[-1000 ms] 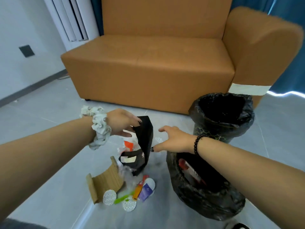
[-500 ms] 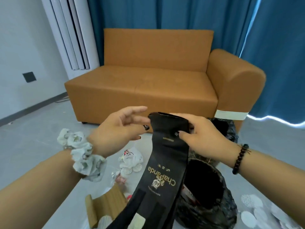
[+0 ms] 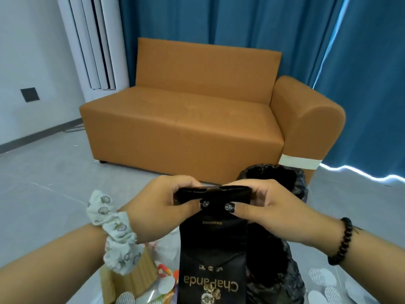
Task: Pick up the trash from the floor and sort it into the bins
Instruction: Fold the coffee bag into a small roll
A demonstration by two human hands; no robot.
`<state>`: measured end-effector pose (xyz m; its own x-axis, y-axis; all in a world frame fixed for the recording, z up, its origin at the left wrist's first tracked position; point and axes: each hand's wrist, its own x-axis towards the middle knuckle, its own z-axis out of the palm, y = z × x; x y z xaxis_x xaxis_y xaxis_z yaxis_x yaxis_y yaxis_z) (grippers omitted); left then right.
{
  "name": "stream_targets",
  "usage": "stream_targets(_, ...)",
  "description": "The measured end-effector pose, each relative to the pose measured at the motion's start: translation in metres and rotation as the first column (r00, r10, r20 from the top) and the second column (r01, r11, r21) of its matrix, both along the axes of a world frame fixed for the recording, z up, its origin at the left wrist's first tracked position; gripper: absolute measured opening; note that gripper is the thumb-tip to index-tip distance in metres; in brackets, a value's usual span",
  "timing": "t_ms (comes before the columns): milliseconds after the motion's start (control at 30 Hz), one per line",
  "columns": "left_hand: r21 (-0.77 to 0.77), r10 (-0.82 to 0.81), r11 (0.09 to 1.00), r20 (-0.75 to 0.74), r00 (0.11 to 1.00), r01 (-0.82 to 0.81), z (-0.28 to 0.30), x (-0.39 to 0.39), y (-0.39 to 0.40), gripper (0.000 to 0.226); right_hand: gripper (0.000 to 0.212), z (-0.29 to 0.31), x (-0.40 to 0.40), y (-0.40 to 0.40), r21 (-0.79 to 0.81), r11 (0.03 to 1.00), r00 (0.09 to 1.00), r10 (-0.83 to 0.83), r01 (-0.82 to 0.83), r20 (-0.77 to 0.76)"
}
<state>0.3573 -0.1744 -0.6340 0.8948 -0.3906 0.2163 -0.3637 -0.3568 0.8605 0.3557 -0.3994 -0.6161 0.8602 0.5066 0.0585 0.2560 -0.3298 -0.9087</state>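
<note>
Both hands, left hand and right hand, pinch the black paper bag's top edge, fingers curled over it.

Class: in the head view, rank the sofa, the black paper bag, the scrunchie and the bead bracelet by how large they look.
1. Sofa, though farthest away.
2. Black paper bag, near the camera and cut off by the frame.
3. Scrunchie.
4. Bead bracelet, smallest.

Matt black paper bag
</note>
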Motion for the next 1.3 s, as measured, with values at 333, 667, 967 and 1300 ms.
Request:
stream_targets(333,0.129,0.112,0.985,0.031,0.993,-0.115,-0.009,0.007,0.004,0.006,0.033,-0.005,0.000,0.008,0.144,0.989,0.986,0.038,-0.015,-0.160)
stream_targets(667,-0.013,0.011,1.000,-0.202,0.979,-0.014,-0.011,0.007,0.001,0.009,0.018,-0.016,0.001,0.008,-0.072,0.987,0.978,-0.131,0.145,0.162)
stream_targets(967,-0.140,-0.136,0.985,-0.257,0.957,0.102,-0.006,0.000,-0.001,0.035,0.013,-0.015,-0.003,0.009,-0.047,0.979,0.931,-0.171,0.196,0.323)
stream_targets(1300,-0.260,-0.176,0.961,-0.333,0.926,0.090,-0.007,0.002,0.001,0.055,0.023,-0.021,-0.003,0.008,-0.245,0.948,0.550,0.097,0.204,0.830)
